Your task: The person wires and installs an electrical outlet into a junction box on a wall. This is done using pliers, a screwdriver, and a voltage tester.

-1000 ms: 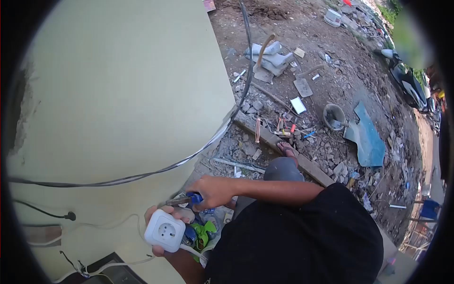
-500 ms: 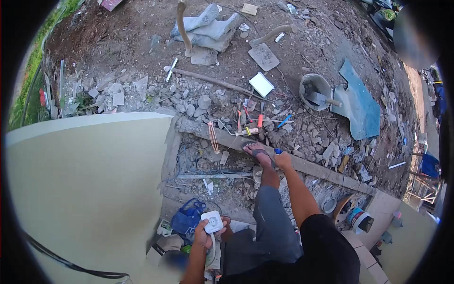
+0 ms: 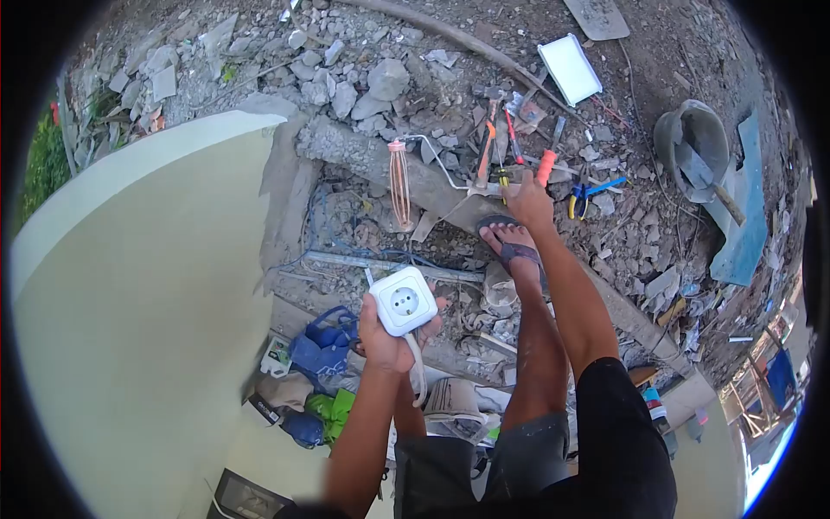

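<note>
**While left hand [image 3: 386, 339] grips socket [image 3: 403, 299], right hand [image 3: 529, 201] is down at tool pile**

Seen from above, a pale green wall [image 3: 130, 294] fills the left side. Rubble ground [image 3: 346, 78] covers the rest. Concrete beam [image 3: 363, 151] lies across the rubble from the wall corner. Blue sheet [image 3: 745, 238] is at far right, with a grey bucket [image 3: 692, 138] touching its upper edge. Blue bag [image 3: 324, 346] sits at the wall base, below and left of the socket. White tray [image 3: 569, 69] is up top, well apart from both hands. Sandalled foot [image 3: 510, 244] rests on the beam, just below the right hand.

Left hand is closed round the white socket from behind, face up toward the camera, held in the air over the bag area. White cable [image 3: 418, 372] hangs from it. Right hand is stretched down, fingers at the orange-handled tool [image 3: 545, 164] among the loose tools on the beam; cannot tell if it grips. Blue-yellow pliers [image 3: 584, 197] lie just right of that hand. Coiled wire [image 3: 399, 182] stands left on the beam.
</note>
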`<state>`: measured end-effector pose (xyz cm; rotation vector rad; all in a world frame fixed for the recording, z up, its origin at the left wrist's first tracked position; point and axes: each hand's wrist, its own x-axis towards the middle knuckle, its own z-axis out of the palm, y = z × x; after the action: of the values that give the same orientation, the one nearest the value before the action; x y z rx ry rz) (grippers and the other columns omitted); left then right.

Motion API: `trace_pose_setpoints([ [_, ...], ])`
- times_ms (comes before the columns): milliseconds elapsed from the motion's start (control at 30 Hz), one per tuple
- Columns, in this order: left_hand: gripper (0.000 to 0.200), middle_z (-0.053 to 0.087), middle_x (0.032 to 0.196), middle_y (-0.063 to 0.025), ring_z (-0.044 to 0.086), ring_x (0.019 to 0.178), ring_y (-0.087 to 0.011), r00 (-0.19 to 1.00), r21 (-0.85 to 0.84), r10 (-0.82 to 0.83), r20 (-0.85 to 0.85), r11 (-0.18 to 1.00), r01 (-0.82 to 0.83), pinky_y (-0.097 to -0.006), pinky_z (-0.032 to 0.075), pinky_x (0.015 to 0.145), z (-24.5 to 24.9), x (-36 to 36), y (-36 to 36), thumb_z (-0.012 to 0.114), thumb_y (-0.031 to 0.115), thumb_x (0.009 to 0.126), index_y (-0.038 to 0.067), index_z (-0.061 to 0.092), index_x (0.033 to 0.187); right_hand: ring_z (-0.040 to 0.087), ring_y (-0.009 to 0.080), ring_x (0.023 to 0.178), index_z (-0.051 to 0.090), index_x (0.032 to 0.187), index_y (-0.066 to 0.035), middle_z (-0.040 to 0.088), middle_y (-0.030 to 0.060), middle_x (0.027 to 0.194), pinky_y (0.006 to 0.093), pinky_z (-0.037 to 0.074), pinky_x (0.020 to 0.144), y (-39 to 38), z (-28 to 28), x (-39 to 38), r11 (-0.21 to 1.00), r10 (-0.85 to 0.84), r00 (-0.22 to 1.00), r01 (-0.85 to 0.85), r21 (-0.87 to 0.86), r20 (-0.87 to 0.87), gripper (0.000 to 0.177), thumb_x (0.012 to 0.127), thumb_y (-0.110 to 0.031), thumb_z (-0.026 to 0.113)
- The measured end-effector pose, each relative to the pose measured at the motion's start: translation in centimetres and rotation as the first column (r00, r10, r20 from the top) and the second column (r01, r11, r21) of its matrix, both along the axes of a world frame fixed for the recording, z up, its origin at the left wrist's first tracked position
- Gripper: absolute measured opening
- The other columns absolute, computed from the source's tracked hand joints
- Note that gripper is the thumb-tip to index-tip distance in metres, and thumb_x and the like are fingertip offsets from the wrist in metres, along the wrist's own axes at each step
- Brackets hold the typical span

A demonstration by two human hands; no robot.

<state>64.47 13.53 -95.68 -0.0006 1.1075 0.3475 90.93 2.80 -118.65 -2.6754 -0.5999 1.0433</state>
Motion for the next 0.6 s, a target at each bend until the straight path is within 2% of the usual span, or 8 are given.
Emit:
trace_pose_setpoints([
  [67,0.09,0.058,0.125,-0.0264,0.066,0.104,-0.0432,0.999,0.017,0.037,0.03,0.999,-0.037,-0.0499,0.064,0.074,-1.0,1.6,1.2,0.043,0.074,0.088,0.0,0.043,0.14,0.064,0.0476,0.095,0.053,0.111,0.001,0.064,0.0302,0.104,0.0546,0.053,0.079,0.4,-3.1,-0.9,0.999,0.039,0.999,-0.039,0.038,0.013,0.045,0.085,-0.032,0.069],
  [167,0.091,0.058,0.126,-0.0274,0.066,0.102,-0.0442,0.992,-0.038,0.099,0.073,0.995,-0.096,-0.0495,0.063,0.073,0.0,1.9,2.3,0.039,0.076,0.089,0.002,0.043,0.141,0.066,0.0482,0.088,0.055,0.108,0.002,0.067,0.0303,0.092,0.0554,0.053,0.079,1.1,-2.2,-1.4,0.998,0.058,0.997,-0.059,0.022,0.042,0.036,0.088,-0.028,0.062],
  [267,0.089,0.057,0.126,-0.0281,0.065,0.104,-0.0446,0.972,-0.038,0.113,0.207,0.994,-0.107,-0.0502,0.063,0.073,1.9,1.7,3.4,0.038,0.076,0.09,0.003,0.043,0.141,0.067,0.0481,0.086,0.06,0.108,0.005,0.067,0.0325,0.092,0.0556,0.053,0.078,1.1,3.1,-1.2,0.99,-0.126,0.99,0.13,-0.061,0.061,0.036,0.09,-0.025,0.052],
  [300,0.089,0.057,0.126,-0.0276,0.065,0.104,-0.044,0.97,-0.001,0.08,0.228,0.997,-0.082,-0.0498,0.062,0.073,2.9,1.6,3.8,0.039,0.076,0.09,0.003,0.044,0.141,0.067,0.0477,0.086,0.06,0.112,0.004,0.067,0.0315,0.093,0.0556,0.053,0.078,0.1,5.4,-1.2,0.99,-0.139,0.987,0.141,-0.017,0.086,0.036,0.09,-0.024,0.053],
  [400,0.089,0.058,0.127,-0.0264,0.065,0.104,-0.0425,0.955,0.072,0.059,0.29,0.994,-0.083,-0.0482,0.059,0.074,6.7,1.1,4.5,0.042,0.076,0.088,0.004,0.045,0.141,0.067,0.0455,0.087,0.061,0.113,0.003,0.068,0.0277,0.091,0.0507,0.052,0.078,-2.1,17.2,-2.1,0.958,-0.184,0.976,0.152,0.243,0.114,0.032,0.088,-0.016,0.057],
  [467,0.09,0.058,0.127,-0.0258,0.065,0.103,-0.0415,0.941,0.111,0.07,0.33,0.987,-0.112,-0.0469,0.058,0.075,10.0,0.7,5.4,0.044,0.076,0.087,0.004,0.046,0.14,0.07,0.0343,0.085,0.062,0.116,0.003,0.069,0.0207,0.091,0.042,0.053,0.078,-2.9,27.7,-3.1,0.833,-0.144,0.987,0.082,0.547,0.072,0.033,0.087,-0.012,0.062],
  [533,0.093,0.059,0.127,-0.0245,0.065,0.1,-0.0395,0.958,0.175,0.063,0.281,0.978,-0.115,-0.0447,0.057,0.075,14.0,0.2,6.2,0.047,0.08,0.083,0.005,0.048,0.138,0.069,0.0231,0.086,0.066,0.114,0.003,0.07,0.0151,0.092,0.0346,0.052,0.079,-4.6,36.8,-4.6,0.755,-0.104,0.985,0.17,0.633,-0.14,0.031,0.087,-0.013,0.065],
  [600,0.095,0.059,0.125,-0.0244,0.065,0.1,-0.0389,0.928,0.222,0.038,0.37,0.967,-0.128,-0.0443,0.057,0.074,18.3,-0.8,6.9,0.046,0.082,0.081,0.005,0.049,0.137,0.069,0.0195,0.084,0.07,0.107,0.003,0.072,0.0122,0.092,0.0309,0.053,0.077,-5.7,46.0,-6.5,0.72,-0.027,0.97,0.186,0.669,-0.241,0.025,0.086,-0.012,0.069],
])
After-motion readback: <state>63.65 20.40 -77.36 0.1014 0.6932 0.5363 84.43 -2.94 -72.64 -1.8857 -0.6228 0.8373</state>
